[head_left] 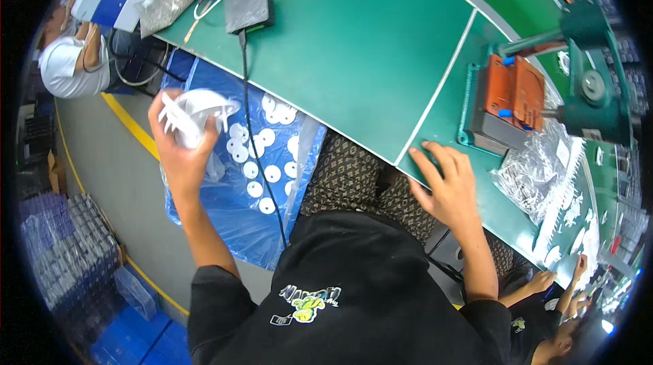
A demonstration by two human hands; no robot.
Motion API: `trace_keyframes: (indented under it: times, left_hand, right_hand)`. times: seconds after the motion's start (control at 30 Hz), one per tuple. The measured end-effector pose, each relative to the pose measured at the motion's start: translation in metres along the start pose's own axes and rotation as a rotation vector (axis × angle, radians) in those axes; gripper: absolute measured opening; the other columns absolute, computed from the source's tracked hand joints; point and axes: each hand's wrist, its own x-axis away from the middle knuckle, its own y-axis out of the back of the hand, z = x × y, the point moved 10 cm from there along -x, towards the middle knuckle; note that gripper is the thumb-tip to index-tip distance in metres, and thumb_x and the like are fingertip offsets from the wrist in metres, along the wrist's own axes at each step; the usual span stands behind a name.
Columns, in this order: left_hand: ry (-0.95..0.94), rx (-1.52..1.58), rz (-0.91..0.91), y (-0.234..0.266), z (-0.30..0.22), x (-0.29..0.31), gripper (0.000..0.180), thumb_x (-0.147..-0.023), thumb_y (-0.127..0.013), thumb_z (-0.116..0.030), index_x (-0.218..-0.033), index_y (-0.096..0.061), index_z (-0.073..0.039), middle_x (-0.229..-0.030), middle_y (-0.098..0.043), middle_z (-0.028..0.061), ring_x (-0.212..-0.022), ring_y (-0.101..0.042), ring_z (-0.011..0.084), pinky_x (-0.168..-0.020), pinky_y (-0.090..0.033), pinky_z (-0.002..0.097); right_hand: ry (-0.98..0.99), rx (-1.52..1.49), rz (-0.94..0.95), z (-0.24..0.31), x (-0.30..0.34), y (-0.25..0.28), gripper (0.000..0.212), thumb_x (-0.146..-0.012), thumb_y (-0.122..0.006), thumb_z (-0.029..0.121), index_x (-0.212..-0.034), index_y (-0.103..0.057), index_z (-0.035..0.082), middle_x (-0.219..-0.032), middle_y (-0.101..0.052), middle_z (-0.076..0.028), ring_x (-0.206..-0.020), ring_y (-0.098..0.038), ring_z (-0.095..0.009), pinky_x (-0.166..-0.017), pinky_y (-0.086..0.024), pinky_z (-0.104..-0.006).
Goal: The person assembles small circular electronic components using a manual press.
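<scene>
My left hand (185, 161) is closed around white plastic parts (197, 112), curved pieces with thin prongs, and holds them above a blue bin (235, 229) lined with clear film. Inside that bin lie several round white discs (272, 174), each with a small hole. My right hand (449, 185) rests on the front edge of the green table (340, 45), its fingers spread and nothing in them. To its right stands an orange and grey fixture (507, 103) beneath a dark green press (592, 86).
A black box (248, 6) sits on the table, its cable (255, 140) hanging over the bin. Bags of small parts lie at the back left (166, 1) and right (534, 178). Another person's arm (530, 290) reaches in at the lower right; a seated person (75, 65) is far left.
</scene>
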Motion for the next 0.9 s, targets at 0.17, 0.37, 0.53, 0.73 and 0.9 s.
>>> trace_keyframes:
  times: [0.17, 0.37, 0.53, 0.73, 0.9]
  left_hand:
    - [-0.243, -0.052, 0.453, -0.141, -0.101, -0.080, 0.063, -0.075, -0.072, -0.012, -0.132, -0.048, -0.003, -0.121, -0.063, 0.0152, -0.105, -0.065, 0.0252, -0.090, -0.051, 0.0337]
    - [-0.327, -0.583, 0.885, -0.276, -0.107, -0.124, 0.078, -0.070, -0.080, -0.037, -0.136, -0.048, -0.009, -0.123, -0.061, 0.0181, -0.100, -0.066, 0.0268, -0.085, -0.053, 0.0340]
    - [-0.306, -0.700, 0.901, -0.290, -0.111, -0.141, 0.092, -0.062, -0.085, -0.050, -0.137, -0.051, -0.010, -0.140, -0.052, 0.0120, -0.114, -0.061, 0.0350, -0.098, -0.049, 0.0421]
    - [-0.775, -0.359, 0.326, -0.190, -0.161, -0.111, 0.043, -0.089, -0.070, -0.026, -0.126, -0.061, -0.005, -0.134, -0.059, 0.0132, -0.120, -0.059, 0.0318, -0.104, -0.044, 0.0381]
    - [-0.223, 0.135, -0.501, 0.005, 0.038, -0.039, 0.013, -0.096, -0.060, -0.010, -0.104, -0.066, -0.002, -0.099, -0.069, 0.0092, -0.098, -0.064, 0.0207, -0.091, -0.049, 0.0349]
  right_hand:
    - [-0.032, -0.018, -0.008, -0.006, 0.006, 0.003, 0.057, -0.074, -0.076, 0.021, -0.128, -0.060, 0.010, -0.126, -0.056, -0.008, -0.112, -0.052, -0.027, -0.091, -0.044, -0.0397]
    - [-0.026, 0.014, -0.029, -0.004, 0.007, 0.007, 0.058, -0.077, -0.075, 0.026, -0.129, -0.057, 0.010, -0.128, -0.054, -0.008, -0.114, -0.052, -0.025, -0.092, -0.043, -0.0383]
    - [-0.022, -0.014, -0.031, -0.001, 0.006, 0.001, 0.059, -0.077, -0.075, 0.028, -0.130, -0.056, 0.009, -0.128, -0.054, -0.008, -0.113, -0.052, -0.025, -0.092, -0.043, -0.0387]
    - [-0.049, -0.060, 0.028, -0.002, 0.007, 0.000, 0.060, -0.076, -0.075, 0.028, -0.130, -0.058, 0.010, -0.129, -0.055, -0.008, -0.113, -0.052, -0.025, -0.091, -0.043, -0.0392]
    - [-0.095, -0.044, 0.068, -0.007, 0.003, -0.003, 0.058, -0.074, -0.076, 0.028, -0.127, -0.062, 0.010, -0.128, -0.055, -0.010, -0.112, -0.053, -0.027, -0.092, -0.044, -0.0407]
